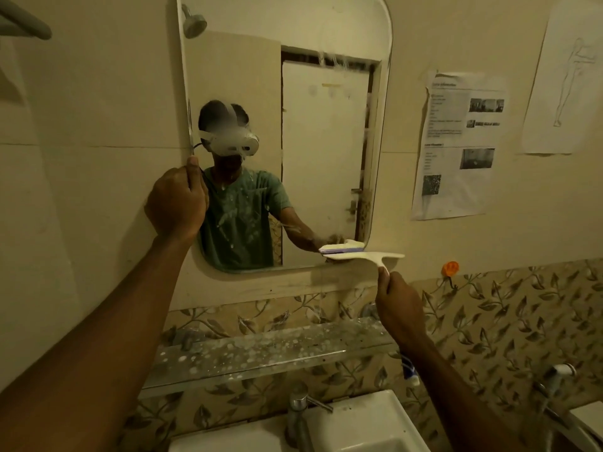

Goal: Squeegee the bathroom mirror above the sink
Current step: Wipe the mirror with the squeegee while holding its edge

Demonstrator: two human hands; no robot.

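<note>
The tall round-cornered mirror (326,141) hangs on the wall above the sink (368,425). Foam streaks and droplets mark its upper middle and lower left glass. My left hand (177,200) grips the mirror's left edge at mid height. My right hand (399,308) holds the handle of a white squeegee (365,256), whose blade lies across the mirror's bottom right corner, partly over the frame. The squeegee's reflection shows just above the blade.
A glass shelf (261,350) spotted with foam runs below the mirror. A chrome tap (298,409) stands at the sink. Papers (456,145) are taped to the wall at the right, above an orange hook (450,268). A second tap (558,376) is at lower right.
</note>
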